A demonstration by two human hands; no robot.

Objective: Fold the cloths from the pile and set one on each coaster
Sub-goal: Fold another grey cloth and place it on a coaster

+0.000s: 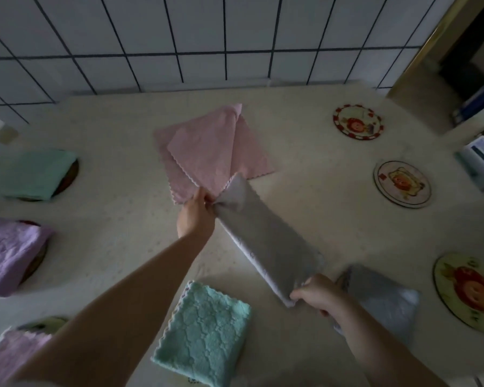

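With your left hand (pixel 195 216) and right hand (pixel 317 296) each pinching an end of the grey cloth (pixel 266 241) at mid-frame, you've covered four coasters at left and bottom, leaving pink cloths (pixel 210 152) and three bare coasters (pixel 403 184) at right.

Open counter (pixel 305 169) between the pink cloths (pixel 207 149) and the three bare coasters at right: far (pixel 357 122), middle (pixel 402 183), near (pixel 468 289). Open strip too at left-centre, between the folded cloths along the left edge and the forearms. Blocked through the middle by a grey cloth (pixel 266 241) stretched taut between left hand (pixel 196 216) and right hand (pixel 317 294). Blocked near the front edge by a folded teal cloth (pixel 204 336).
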